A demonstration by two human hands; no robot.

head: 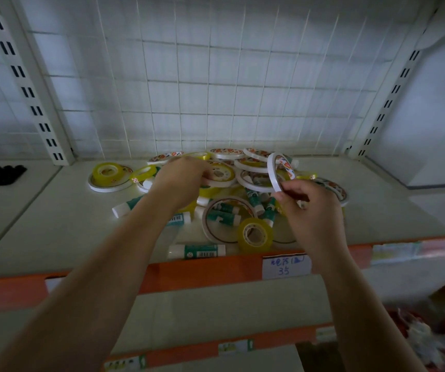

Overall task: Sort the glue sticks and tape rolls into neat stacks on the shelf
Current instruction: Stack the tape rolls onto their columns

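One white tape roll (pixel 275 171) upright on edge | right hand (pixel 307 208) pinches it

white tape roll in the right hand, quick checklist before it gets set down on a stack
1. Grip: right hand pinches the thin white tape roll by its lower rim, roll upright: ok.
2. Left hand free: reaching into the pile, fingers on another roll: not ok.
3. Stack to join: yellow tape roll sits on a flat white roll at the left: ok.
4. Bare shelf beside it: ok.
5. Glue sticks separated: mixed with rolls: not ok.
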